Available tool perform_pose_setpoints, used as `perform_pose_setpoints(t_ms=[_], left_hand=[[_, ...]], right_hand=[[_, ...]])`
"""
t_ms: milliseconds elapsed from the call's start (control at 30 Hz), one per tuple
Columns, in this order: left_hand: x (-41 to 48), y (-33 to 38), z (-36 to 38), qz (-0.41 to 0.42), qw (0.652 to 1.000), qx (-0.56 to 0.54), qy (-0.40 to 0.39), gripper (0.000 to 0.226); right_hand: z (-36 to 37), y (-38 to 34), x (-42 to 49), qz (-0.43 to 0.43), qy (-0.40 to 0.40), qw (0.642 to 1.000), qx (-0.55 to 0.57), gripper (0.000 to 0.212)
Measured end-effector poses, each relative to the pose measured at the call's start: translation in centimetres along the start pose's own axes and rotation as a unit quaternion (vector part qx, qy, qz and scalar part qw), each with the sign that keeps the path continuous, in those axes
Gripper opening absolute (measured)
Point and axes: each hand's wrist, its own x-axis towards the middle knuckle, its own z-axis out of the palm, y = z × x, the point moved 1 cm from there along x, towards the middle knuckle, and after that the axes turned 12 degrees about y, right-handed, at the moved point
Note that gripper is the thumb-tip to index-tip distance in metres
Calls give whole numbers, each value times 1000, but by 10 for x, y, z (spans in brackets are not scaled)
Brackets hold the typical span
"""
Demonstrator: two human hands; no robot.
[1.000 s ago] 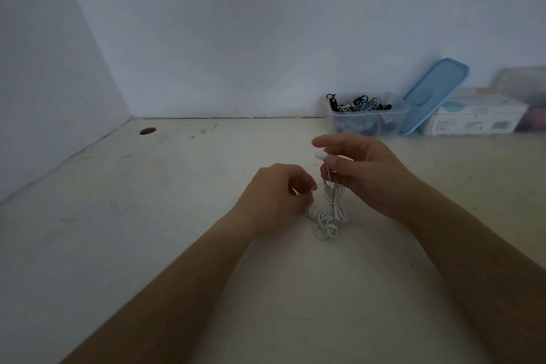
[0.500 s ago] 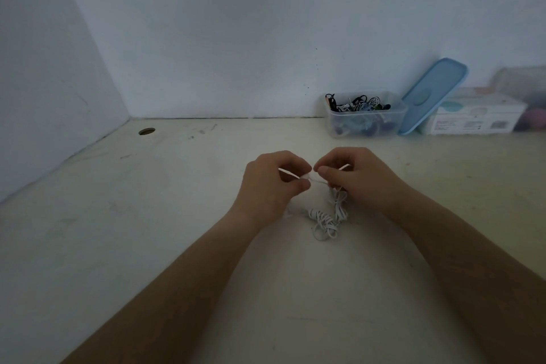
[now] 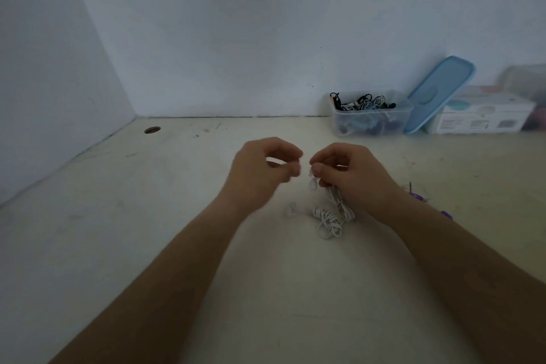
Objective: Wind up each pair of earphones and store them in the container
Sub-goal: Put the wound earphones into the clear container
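Gripping the white earphones (image 3: pixel 332 216) in the right hand (image 3: pixel 351 174), fingers curled round the upper strands, the half-wound bundle trailing onto the table (image 3: pixel 177 245) well in front of the container (image 3: pixel 369 124) and slightly to its left. Holding the left hand (image 3: pixel 263 171) just beside the right, likewise well in front of the container, fingers curled and thumb close to forefinger. Too blurred to tell whether pinching a strand or nothing at all. One loose earbud (image 3: pixel 291 210) on the table below the left hand.

Probably mid-winding, judging by the uneven coils. Easy to lose the loops made so far: with a slack right-hand grip, likely to spring open and tangle (thin cord, springy, no stiffness of its own). Easy also to trap the loose earbud under a wrist, or to drag it through the coils and knot the lot. Some danger of pulling too hard between the hands and setting a kink instead of a neat wrap.

In front of the container and to its right, a purple cord (image 3: pixel 416 195), perhaps another pair, close by the right forearm: liable to be swept along or caught up in the white one.

Container crowded with dark and pale cords, lid (image 3: pixel 440 91) off and leaning at its right side. A loose bundle dropped in there apt to snag on the rest and come undone.
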Motion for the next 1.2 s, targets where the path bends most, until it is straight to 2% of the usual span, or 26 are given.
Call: perform_pose_setpoints(t_ms=[67, 133, 233, 400, 600, 767, 867, 1033, 1200], left_hand=[[10, -7, -19, -7, 1000, 23, 19, 14], [15, -17, -38, 16, 992, 122, 25, 15], [14, -27, -54, 23, 971, 239, -13, 12], [13, -35, -52, 11, 954, 289, -75, 9], [13, -42, -44, 7, 949, 305, -84, 13], [13, -43, -49, -8, 956, 286, -65, 18], [15, -37, -53, -3, 965, 259, -29, 13], [4, -15, -34, -37, 997, 61, -5, 7], [-8, -3, -10, -99, 992, -74, -26, 6]], right_hand=[[-1, -1, 1, 14, -12, 999, 32, 9], [0, -1, 1, 13, -25, 999, 37, 13], [3, -2, 0, 1, -28, 1000, 15, 12], [7, 1, 0, 8, -26, 999, 22, 11], [6, 4, 2, 10, -24, 1000, 16, 14], [5, 6, 2, 1, -23, 1000, 2, 11], [3, 7, 2, 0, -22, 1000, 8, 11], [2, 6, 1, 1, -27, 999, 26, 9], [0, 4, 0, 0, -43, 997, 62, 11]])
